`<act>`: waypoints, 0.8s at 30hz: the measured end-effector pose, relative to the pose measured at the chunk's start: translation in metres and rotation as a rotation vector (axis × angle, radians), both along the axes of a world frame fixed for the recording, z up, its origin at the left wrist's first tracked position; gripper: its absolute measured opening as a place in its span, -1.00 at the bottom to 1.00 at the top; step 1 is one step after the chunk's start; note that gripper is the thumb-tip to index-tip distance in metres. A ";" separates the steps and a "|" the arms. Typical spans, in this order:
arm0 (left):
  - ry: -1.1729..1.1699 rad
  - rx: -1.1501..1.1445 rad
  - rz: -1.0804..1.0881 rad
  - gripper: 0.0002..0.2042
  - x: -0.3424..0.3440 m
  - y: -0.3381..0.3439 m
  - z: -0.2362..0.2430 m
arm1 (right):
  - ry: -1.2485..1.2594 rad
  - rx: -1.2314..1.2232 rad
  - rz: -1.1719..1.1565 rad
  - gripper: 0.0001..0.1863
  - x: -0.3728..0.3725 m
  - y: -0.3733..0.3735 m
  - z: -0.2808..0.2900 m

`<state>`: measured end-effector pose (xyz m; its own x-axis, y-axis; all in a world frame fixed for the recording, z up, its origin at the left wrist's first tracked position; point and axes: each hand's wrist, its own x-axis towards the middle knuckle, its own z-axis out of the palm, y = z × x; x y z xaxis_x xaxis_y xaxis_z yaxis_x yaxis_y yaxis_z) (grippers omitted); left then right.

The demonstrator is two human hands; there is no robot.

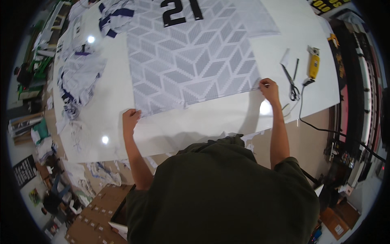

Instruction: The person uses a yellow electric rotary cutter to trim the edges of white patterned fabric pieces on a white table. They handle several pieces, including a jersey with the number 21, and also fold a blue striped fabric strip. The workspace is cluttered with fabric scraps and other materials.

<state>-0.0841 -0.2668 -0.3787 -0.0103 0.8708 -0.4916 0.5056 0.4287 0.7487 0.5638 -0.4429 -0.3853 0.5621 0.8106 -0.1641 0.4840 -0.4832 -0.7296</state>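
A white and grey patterned jersey panel [195, 61] with large black digits lies spread on the white table [183, 126]. Its near edge runs between my two hands. My left hand [131, 119] pinches the near left corner. At the near right corner my right hand [269, 90] is closed on the fabric, thumb and fingertips together. The cloth looks flat, with a small bump in the hem about midway.
To the right lie black-handled scissors [291, 83] and a yellow electric cutter [313, 64], its black cord [321, 129] trailing off the table. Crumpled fabric pieces [81, 79] are heaped at the left, beside a navy and white bundle [115, 17]. Cardboard boxes [95, 219] stand behind me.
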 end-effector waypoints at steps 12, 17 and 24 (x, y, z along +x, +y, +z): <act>0.070 -0.004 -0.052 -0.77 0.007 -0.009 0.014 | 0.062 -0.046 -0.026 -0.84 -0.002 -0.005 0.007; 0.090 -0.021 -0.063 -0.76 0.010 -0.008 0.018 | 0.041 -0.056 -0.004 -0.84 0.005 -0.009 0.001; 0.301 0.306 -0.069 -0.64 0.001 -0.031 0.002 | -0.320 0.059 0.064 -0.85 -0.024 0.007 0.013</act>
